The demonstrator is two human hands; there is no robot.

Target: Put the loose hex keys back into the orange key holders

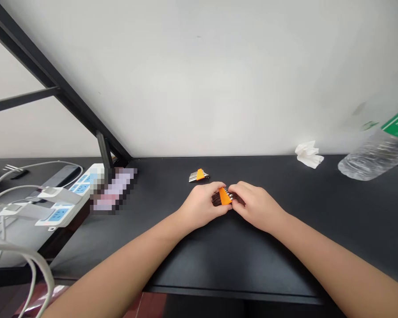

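Observation:
Just above the tabletop, both hands meet around a hex key set (224, 196) with an orange holder, dark rod ends on its left and silver ones on its right. My left hand (204, 204) is closed round the holder and the dark ends, fingers above and thumb below. With its fingertips pinched on the silver ends, my right hand (258, 206) touches the same set; those fingers partly cover the rods. Behind my left hand, a second hex key set (199, 175) in an orange holder lies on the black table (228, 260).
A crumpled white tissue (309, 154) and a clear plastic bottle (374, 154) lie toward the right rear. At the left are a phone-like blurred item (115, 189), a white power strip (73, 194) with plugs and cables, and a black metal frame (76, 106). A white wall (219, 79) bounds the back.

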